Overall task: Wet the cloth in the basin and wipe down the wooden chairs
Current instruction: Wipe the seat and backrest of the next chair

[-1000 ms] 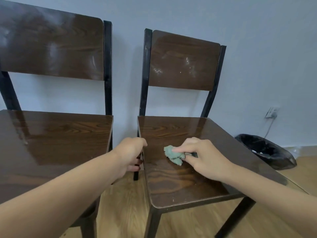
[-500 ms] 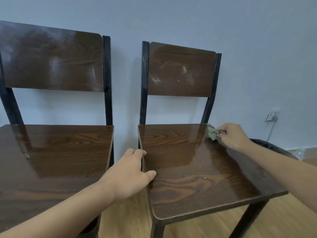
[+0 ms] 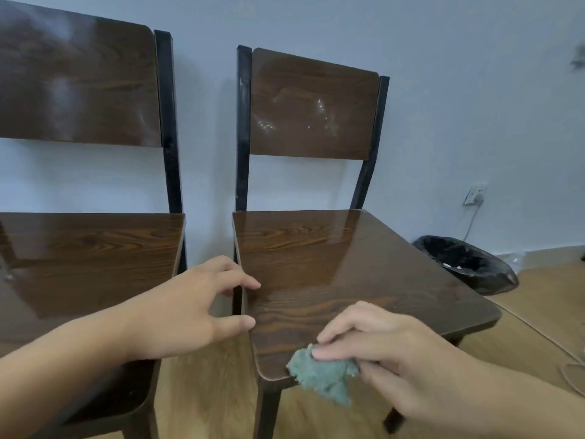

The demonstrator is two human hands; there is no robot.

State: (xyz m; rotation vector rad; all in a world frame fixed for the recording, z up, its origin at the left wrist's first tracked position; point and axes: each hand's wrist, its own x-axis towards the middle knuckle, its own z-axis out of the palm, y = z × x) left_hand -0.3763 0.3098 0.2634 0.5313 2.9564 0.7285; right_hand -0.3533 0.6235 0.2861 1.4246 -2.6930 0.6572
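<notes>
Two dark wooden chairs with black metal frames stand side by side against the wall. My right hand (image 3: 389, 356) grips a crumpled green cloth (image 3: 323, 375) at the front edge of the right chair's seat (image 3: 348, 280), and part of the cloth hangs over the edge. My left hand (image 3: 190, 305) rests on that seat's left edge, thumb and fingertips touching the wood. The seat looks wet and glossy. The right chair's backrest (image 3: 313, 106) has whitish smears. The left chair (image 3: 88, 248) stands beside it. No basin is in view.
A bin lined with a black bag (image 3: 465, 264) stands on the wooden floor to the right of the chair. A wall socket with a plugged cable (image 3: 474, 194) is above it. A narrow gap separates the two seats.
My right hand has swept the cloth from the seat's far right corner back to its front edge. My left hand stayed on the seat's left edge.
</notes>
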